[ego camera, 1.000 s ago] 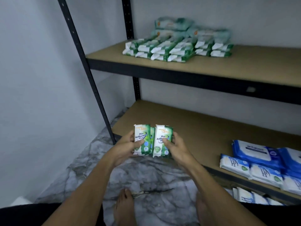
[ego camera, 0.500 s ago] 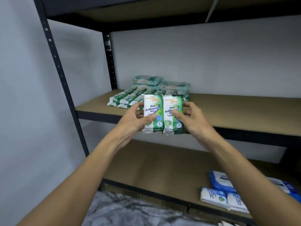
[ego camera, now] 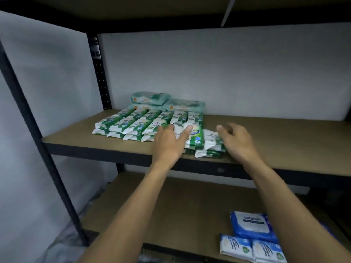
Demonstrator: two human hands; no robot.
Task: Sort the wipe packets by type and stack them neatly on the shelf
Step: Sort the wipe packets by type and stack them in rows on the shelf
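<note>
On the middle shelf [ego camera: 284,141] of the black metal rack, towards its left end, the green-and-white wipe packets [ego camera: 136,124] lie flat in tidy rows, the front row two layers deep, with a few larger pale teal packs [ego camera: 152,97] piled behind them against the wall. At the right end of those rows sit two more small piles of the same green sort, close to the shelf's front edge and a little askew. The person's left grip [ego camera: 169,143] lies on the nearer pile [ego camera: 195,136]: the fingers are straight and spread, pressing flat on the top packet and closed round nothing. The right grip [ego camera: 237,141] is just beside the outer pile [ego camera: 209,143], on its right, with thumb raised and fingers loosely bent; it seems to touch the pile's edge, though from here I cannot be sure, and it has hold of nothing that I can make out. Both forearms reach up from below, over the lower shelf [ego camera: 171,215]. Down there, at the right, lies a blue packet [ego camera: 250,224] with white-and-blue packets [ego camera: 234,245] in front of it, partly hidden by the right arm.
</note>
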